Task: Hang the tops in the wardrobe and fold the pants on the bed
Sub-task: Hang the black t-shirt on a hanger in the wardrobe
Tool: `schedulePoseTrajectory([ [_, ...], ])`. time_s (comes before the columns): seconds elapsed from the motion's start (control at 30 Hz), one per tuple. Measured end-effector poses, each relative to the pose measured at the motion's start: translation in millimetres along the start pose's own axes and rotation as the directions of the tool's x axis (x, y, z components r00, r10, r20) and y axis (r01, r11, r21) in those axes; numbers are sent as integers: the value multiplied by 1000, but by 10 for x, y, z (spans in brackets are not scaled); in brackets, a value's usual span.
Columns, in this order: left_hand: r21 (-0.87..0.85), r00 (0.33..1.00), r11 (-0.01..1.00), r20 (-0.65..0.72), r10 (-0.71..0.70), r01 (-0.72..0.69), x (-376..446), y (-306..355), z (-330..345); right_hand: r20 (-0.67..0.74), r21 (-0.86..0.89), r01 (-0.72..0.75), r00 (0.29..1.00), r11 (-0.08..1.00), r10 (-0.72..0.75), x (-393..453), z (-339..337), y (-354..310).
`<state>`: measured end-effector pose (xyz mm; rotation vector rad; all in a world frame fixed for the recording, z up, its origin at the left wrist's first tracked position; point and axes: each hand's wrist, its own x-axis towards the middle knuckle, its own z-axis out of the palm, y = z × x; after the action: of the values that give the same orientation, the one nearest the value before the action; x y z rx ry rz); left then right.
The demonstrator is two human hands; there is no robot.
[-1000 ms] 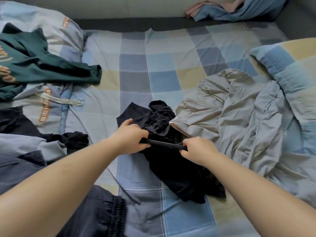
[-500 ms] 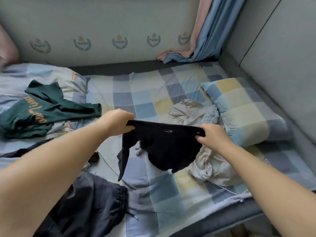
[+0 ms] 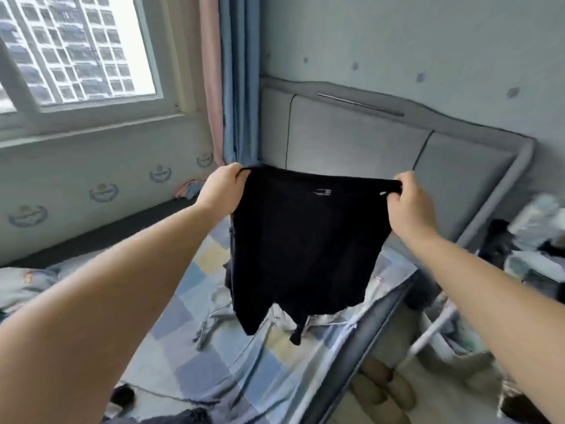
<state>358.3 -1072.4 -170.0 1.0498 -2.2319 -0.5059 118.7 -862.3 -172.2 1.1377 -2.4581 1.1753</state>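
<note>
Both hands up: left hand (image 3: 221, 191) and right hand (image 3: 408, 203) have fingers clamped on the waistband corners of the black shorts (image 3: 302, 249), hanging open above the bed (image 3: 232, 362). Folding not begun; other garments lie below, wardrobe out of view.

A big window (image 3: 70, 50) shows a tall building outside. Pink and blue curtains (image 3: 226, 78) hang beside it. A grey padded headboard (image 3: 351, 142) stands against the wall. Tan slippers (image 3: 382, 390) sit on the floor beside the bed.
</note>
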Motion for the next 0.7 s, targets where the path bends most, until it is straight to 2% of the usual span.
schedulePoseTrajectory([
  [0.1, -222, 1000, 975, -6, 23, -23, 16, 777, 118, -102, 91, -49, 993, 995, 58, -151, -788, 75],
  [0.23, -284, 978, 944, 72, 195, -167, -65, 1591, 285, -141, 74, -85, 986, 994, 95, -393, -1695, 331],
  [0.37, -318, 901, 891, 184, 393, -324, -341, 2530, 530, -113, -160, -242, 968, 957, 226, -850, -2766, 754],
  [0.57, -464, 784, 749, 166, 598, -473, -1162, 4057, 759, -221, -333, -412, 909, 848, 354, -1768, -4351, 1034],
  [0.63, -568, 790, 685, 94, 605, -457, -1531, 4597, 734, -342, -329, -463, 871, 823, 353, -2096, -4924, 1019],
  [0.7, -725, 819, 538, -62, 571, -430, -1959, 5096, 738, -583, -266, -458, 777, 848, 236, -2489, -5471, 1001],
])
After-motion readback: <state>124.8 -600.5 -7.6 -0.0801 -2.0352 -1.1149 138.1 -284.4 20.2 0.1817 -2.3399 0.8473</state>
